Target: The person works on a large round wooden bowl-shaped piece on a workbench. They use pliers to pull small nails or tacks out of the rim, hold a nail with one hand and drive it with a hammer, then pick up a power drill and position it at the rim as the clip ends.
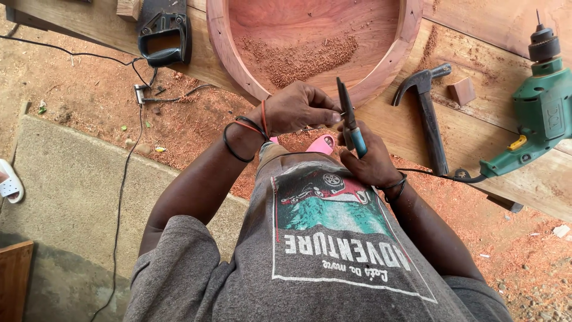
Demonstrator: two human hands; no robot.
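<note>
Both hands meet just in front of the counter's near edge, above the person's lap. The left hand is closed, its fingertips pinched onto something too small to make out, right against the tool. The right hand grips a pair of pliers by the blue-sleeved handles, the dark nose pointing up toward the round wooden frame. That frame lies flat on the counter with its curved rim overhanging close to the hands; a heap of reddish sawdust sits inside it. To the right of the pliers, a claw hammer lies with its handle running toward the counter's edge, a small wooden block just beside its head. Farther right rests a green electric drill, its black cord trailing along the edge. A black power tool sits at the left end. Bare sawdust-strewn floor opens to the left of the arms.
</note>
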